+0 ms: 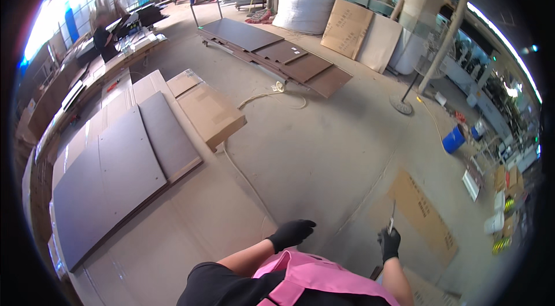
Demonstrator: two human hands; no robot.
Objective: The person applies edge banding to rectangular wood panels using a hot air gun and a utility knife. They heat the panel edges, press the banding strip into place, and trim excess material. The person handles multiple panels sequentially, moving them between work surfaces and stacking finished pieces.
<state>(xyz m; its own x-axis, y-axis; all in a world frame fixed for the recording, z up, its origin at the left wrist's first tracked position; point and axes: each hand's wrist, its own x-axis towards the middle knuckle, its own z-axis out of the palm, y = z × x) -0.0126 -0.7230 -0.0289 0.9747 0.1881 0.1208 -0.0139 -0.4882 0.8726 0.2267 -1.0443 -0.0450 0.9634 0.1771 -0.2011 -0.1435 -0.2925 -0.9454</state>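
My right hand (390,242), in a black glove, is closed round the pale handle of a knife (392,218). Its narrow grey blade points up and away from me, over a flat cardboard sheet (421,213) on the floor. My left hand (293,235), also black-gloved, is held in front of my pink apron (324,280) with fingers stretched out and nothing visible in it. To its left is a cardboard-covered work surface (191,225). Large dark grey panels (115,167) lie overlapping there, with small holes in the upper one.
A brown carton (211,109) sits beyond the panels. Farther off, a low cart carries brown boards (283,54). A pale hose (243,176) crosses the floor. At right stand a blue bucket (454,139) and a pole on a round base (401,105). Another person (104,43) is at a far-left bench.
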